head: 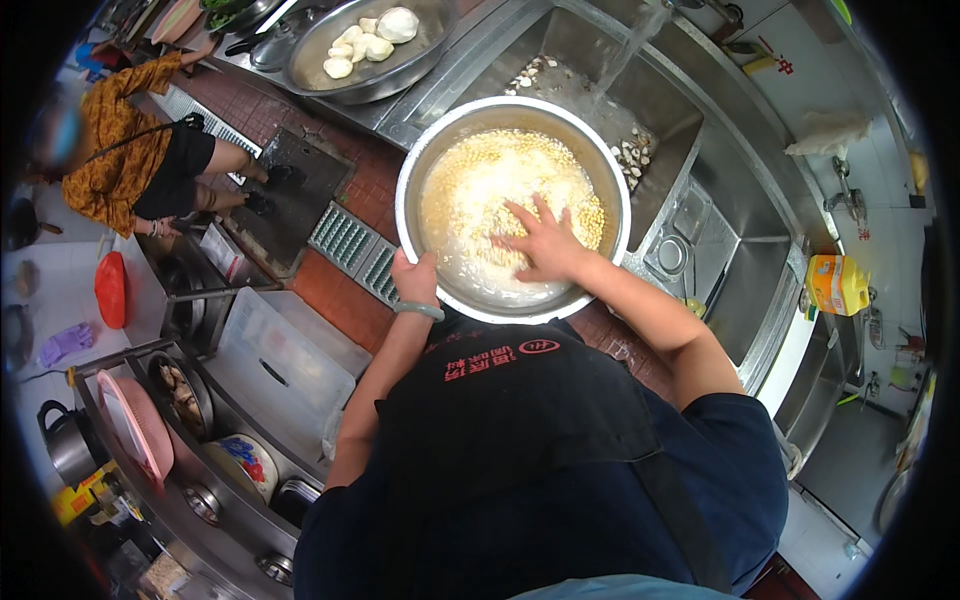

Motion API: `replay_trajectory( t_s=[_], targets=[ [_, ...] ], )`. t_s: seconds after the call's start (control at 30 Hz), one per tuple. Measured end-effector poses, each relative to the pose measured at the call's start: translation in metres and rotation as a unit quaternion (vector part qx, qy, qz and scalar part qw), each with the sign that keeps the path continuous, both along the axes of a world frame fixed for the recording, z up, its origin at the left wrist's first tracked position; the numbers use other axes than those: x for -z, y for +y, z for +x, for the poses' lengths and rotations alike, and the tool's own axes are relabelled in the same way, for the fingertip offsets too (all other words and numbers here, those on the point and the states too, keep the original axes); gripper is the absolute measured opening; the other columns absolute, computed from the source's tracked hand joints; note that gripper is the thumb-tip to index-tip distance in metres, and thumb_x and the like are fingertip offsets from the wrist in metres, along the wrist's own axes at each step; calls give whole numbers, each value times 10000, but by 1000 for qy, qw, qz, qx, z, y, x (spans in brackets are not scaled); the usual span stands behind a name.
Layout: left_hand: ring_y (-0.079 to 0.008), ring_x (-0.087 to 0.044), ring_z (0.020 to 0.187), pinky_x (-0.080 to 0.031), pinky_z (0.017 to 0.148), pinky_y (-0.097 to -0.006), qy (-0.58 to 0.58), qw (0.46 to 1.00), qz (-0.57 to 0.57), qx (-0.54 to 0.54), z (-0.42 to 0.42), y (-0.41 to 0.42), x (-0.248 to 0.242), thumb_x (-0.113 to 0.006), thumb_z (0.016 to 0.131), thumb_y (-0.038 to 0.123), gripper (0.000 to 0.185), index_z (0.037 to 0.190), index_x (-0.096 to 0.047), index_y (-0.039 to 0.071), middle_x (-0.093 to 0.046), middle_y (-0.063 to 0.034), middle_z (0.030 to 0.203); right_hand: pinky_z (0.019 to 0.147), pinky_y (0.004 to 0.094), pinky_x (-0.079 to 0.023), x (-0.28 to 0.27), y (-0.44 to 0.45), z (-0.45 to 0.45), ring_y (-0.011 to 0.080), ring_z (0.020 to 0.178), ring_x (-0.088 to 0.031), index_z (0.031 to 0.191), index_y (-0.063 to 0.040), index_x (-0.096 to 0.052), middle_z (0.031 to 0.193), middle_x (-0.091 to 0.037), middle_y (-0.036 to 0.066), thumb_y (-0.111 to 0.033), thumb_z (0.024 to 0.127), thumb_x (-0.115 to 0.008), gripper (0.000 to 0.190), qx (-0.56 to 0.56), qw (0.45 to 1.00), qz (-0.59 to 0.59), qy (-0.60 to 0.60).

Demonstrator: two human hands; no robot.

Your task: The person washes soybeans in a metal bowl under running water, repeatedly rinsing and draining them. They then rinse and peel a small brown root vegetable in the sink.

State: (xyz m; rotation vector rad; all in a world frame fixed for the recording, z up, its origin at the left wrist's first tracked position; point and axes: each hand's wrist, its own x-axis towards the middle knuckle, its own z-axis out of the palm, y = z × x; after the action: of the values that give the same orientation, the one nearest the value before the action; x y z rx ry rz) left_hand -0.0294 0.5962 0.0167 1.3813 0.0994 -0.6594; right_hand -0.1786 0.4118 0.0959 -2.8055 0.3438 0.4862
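Observation:
A large round metal basin [403,202] is held in front of me at the sink's edge, with cloudy water and many yellow beans or kernels [487,161] in it. My left hand [416,279], with a bangle on its wrist, grips the basin's near left rim. Over the right half of the basin, my right hand [546,244] has its fingers spread at the wet kernels; whether the fingertips are under water is hard to tell. Beyond the basin, a stream of water [634,45] falls into a steel sink [667,97], where whitish and brown pieces [632,157] lie.
Peeled pale vegetables [360,43] sit in an oval metal basin [307,56] at the upper left. A co-worker [127,142] stands farther left. A yellow jug [836,285] is by the right sink. Shelves with a pink basket [142,427] and a clear plastic bin [277,352] flank my left side.

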Motion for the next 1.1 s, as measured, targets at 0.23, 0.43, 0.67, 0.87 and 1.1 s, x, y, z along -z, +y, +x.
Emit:
replay_trajectory(
  t_s=[0.23, 0.43, 0.67, 0.87, 1.1],
  targets=[
    [-172, -637, 868, -511, 771, -292, -23, 997, 51, 57, 4, 7, -1, -591, 782, -66, 327, 1106, -573, -26, -663, -93, 1006, 926, 611, -460, 43, -11, 4, 510, 1323, -322, 1282, -378, -584, 1515, -290, 116, -126, 726, -710, 623, 32, 999, 13, 13],
    [-209, -631, 936, -511, 838, -329, -31, 996, 20, 84, 6, 5, -1, -537, 786, -105, 409, 1188, -528, -32, -631, -125, 1105, 827, 440, -526, 86, -8, 47, 382, 987, -631, 1156, -196, -648, 1203, -583, 201, -113, 761, -635, 404, 193, 968, 72, -145],
    [-243, -572, 1070, -456, 955, -355, -54, 988, 77, 122, 8, 11, 6, -591, 695, -141, 646, 1295, -389, -12, -550, -143, 1226, 813, 426, -511, 80, 6, 51, 309, 932, -662, 1043, -141, -700, 973, -692, 155, -157, 765, -603, 295, 207, 970, 101, -83],
    [-264, -623, 984, -517, 861, -377, -44, 986, 38, 154, 8, 17, 10, -638, 689, -113, 619, 1262, -439, 12, -601, -140, 1141, 762, 474, -482, 51, 17, 48, 288, 968, -601, 823, -174, -713, 882, -680, 68, -241, 644, -677, 194, 83, 981, -55, -169],
    [-231, -597, 1038, -477, 929, -344, -4, 990, 18, 136, -4, 18, 12, -609, 711, -150, 641, 1301, -411, 2, -582, -123, 1178, 890, 494, -477, 56, -69, 81, 352, 1030, -589, 1064, -134, -669, 986, -668, 134, -446, 722, -711, 465, 146, 967, 66, -198]
  ],
)
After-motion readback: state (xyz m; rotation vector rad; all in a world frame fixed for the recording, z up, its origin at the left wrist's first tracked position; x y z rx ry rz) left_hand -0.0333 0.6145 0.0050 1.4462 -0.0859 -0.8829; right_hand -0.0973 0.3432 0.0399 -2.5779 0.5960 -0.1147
